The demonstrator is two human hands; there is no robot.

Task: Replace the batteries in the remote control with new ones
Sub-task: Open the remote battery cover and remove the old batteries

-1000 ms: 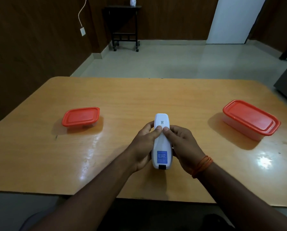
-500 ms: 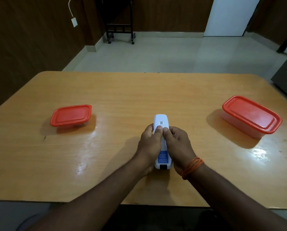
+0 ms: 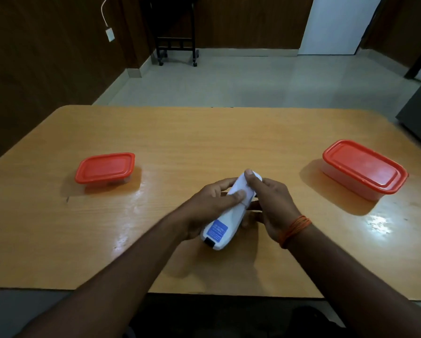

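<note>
A white remote control (image 3: 225, 222) lies back side up over the wooden table (image 3: 204, 142), tilted with its far end to the right. A blue label and a small black tab mark its near end. My left hand (image 3: 212, 203) grips it from the left, thumb pressed across its back. My right hand (image 3: 270, 203), with an orange thread at the wrist, holds the far end, its thumb on the back cover. No batteries are visible.
A small clear box with a red lid (image 3: 105, 168) sits at the table's left. A larger red-lidded box (image 3: 364, 167) stands at the right. Beyond the table are a tiled floor and a dark wheeled stand (image 3: 176, 32) by the wall.
The remote has turned from pointing straight away to slanting right. My right thumb has slid toward its far end; my left thumb now crosses its middle. The view tilted slightly.
</note>
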